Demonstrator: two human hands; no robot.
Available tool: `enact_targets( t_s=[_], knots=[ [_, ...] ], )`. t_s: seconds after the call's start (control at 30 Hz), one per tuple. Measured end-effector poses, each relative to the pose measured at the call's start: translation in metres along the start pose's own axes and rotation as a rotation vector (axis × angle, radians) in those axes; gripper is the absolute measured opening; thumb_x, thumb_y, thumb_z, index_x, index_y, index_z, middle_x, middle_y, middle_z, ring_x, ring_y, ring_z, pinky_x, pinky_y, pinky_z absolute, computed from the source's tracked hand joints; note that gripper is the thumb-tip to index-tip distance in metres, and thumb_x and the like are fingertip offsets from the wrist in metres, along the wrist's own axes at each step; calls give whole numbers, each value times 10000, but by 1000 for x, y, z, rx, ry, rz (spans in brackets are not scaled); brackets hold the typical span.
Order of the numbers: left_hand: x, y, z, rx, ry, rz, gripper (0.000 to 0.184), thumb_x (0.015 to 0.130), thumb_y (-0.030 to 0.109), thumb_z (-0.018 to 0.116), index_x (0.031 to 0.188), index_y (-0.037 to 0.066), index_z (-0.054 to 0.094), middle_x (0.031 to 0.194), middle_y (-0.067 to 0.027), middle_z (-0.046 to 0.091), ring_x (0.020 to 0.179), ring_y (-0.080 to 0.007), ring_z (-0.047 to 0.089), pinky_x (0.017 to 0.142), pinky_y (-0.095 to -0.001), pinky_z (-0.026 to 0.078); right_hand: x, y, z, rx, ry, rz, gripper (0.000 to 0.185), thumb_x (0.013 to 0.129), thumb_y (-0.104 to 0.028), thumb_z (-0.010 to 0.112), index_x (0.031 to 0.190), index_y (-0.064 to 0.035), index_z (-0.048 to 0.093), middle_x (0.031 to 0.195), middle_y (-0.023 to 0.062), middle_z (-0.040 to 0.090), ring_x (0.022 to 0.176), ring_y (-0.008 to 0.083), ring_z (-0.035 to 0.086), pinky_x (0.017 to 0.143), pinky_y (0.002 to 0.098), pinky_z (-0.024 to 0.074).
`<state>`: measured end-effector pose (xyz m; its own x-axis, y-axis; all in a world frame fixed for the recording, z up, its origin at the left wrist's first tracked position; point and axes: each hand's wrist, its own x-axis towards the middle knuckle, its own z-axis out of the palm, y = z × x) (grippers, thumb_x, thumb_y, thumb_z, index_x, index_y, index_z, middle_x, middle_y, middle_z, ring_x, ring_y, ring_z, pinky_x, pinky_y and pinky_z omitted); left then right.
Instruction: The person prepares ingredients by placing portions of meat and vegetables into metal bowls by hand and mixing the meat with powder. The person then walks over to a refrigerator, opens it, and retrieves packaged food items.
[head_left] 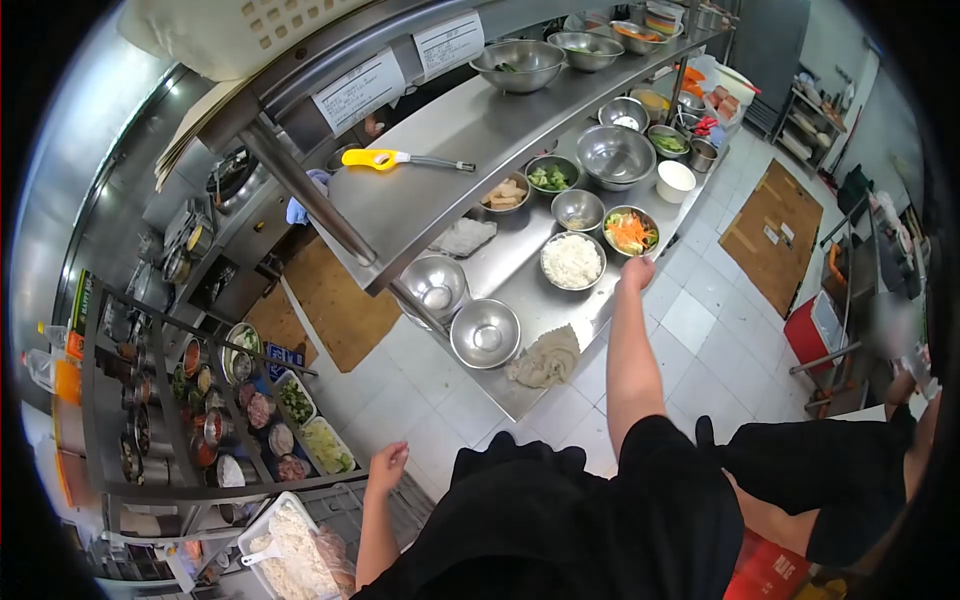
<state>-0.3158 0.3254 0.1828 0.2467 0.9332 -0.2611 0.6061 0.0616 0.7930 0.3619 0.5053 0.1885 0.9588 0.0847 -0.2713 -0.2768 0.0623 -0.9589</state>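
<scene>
My right hand (638, 270) reaches to the near rim of a metal bowl of shredded carrot and greens (630, 231), its fingers closed on the edge. Left of it on the steel counter stands a bowl of white rice (573, 261), with a small metal bowl (578, 210) behind. Two empty metal bowls (485, 333) (435, 285) are at the counter's near left, beside a crumpled grey cloth (545, 357). Down at the left, away from the counter, my left hand (389, 465) hangs over the floor with fingers curled; whether anything is in it cannot be made out.
A steel shelf (440, 200) above the counter holds a yellow lighter (376, 159). Ingredient racks (180, 480) and a tub of rice with a scoop (285, 540) stand at the left. Another person in black (820, 480) is close at my right, near a red cooler (812, 332).
</scene>
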Motion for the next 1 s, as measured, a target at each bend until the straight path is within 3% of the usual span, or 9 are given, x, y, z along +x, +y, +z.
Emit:
enact_targets(
  t_s=[0.03, 0.1, 0.17, 0.23, 0.3, 0.4, 0.5, 0.7, 1.0],
  knots=[
    [-10, -25, 2, 6, 33, -53, 273, 941, 181, 640, 1146, 3, 666, 1030, -111, 730, 959, -171, 685, 841, -308, 522, -14, 9, 0, -305, 144, -393, 334, 886, -41, 511, 1204, 57, 531, 1146, 197, 608, 1042, 335, 632, 885, 423, 526],
    [-31, -99, 12, -40, 69, -150, 271, 939, 187, 635, 1133, 3, 675, 995, -103, 737, 937, -156, 685, 830, -307, 526, -81, 9, 6, -68, -102, -677, 234, 895, -21, 485, 1106, -4, 585, 1043, 143, 640, 955, 261, 623, 877, 353, 488],
    [-51, -153, 18, -97, 74, -203, 274, 939, 191, 627, 1133, 4, 677, 984, -101, 739, 928, -149, 685, 823, -307, 529, -183, -6, 12, -1, -681, -485, 198, 896, 20, 487, 1042, -36, 610, 883, 66, 672, 719, 187, 632, 687, 314, 519],
    [-74, -174, 21, -102, -45, -342, 285, 935, 227, 617, 1119, 24, 694, 959, -111, 741, 904, -179, 694, 818, -332, 533, -239, 24, 39, -280, -1195, -484, 168, 884, -54, 563, 1038, -58, 631, 899, 116, 670, 771, 213, 672, 688, 339, 543],
    [-79, -220, 21, 77, -44, -312, 294, 925, 263, 620, 1099, 44, 711, 949, -125, 739, 879, -217, 701, 810, -359, 531, -279, 45, 61, -641, -1178, -1023, 248, 861, -129, 639, 1089, -40, 601, 996, 189, 654, 859, 290, 686, 738, 394, 556],
    [-73, -252, 11, -20, -131, -374, 305, 918, 298, 633, 1088, 58, 717, 940, -137, 735, 876, -246, 700, 802, -382, 525, -311, 41, 78, -936, -1012, -1009, 421, 822, -186, 678, 1167, -10, 515, 992, 288, 630, 869, 387, 661, 775, 453, 549],
    [-58, -189, -4, 145, -45, -273, 289, 916, 270, 648, 1092, 50, 714, 933, -133, 735, 878, -224, 695, 789, -363, 523, -313, 40, 98, -1001, -917, -854, 339, 843, -143, 641, 1125, -3, 514, 1032, 253, 642, 936, 368, 670, 796, 434, 544],
    [-48, -187, -3, -208, 36, -321, 255, 913, 198, 656, 1107, 39, 708, 946, -120, 734, 885, -185, 684, 787, -331, 520, -297, 20, 109, -984, -990, -983, 230, 822, -28, 531, 1050, -59, 522, 852, 199, 682, 822, 390, 671, 735, 473, 535],
    [-81, -143, 5, -103, 188, -321, 267, 940, 175, 622, 1141, 9, 680, 1027, -123, 727, 982, -198, 680, 871, -331, 513, -311, -3, 114, -542, -959, -1134, 139, 885, -129, 589, 1008, -102, 528, 1027, 155, 584, 794, 403, 629, 693, 496, 509]
  ],
)
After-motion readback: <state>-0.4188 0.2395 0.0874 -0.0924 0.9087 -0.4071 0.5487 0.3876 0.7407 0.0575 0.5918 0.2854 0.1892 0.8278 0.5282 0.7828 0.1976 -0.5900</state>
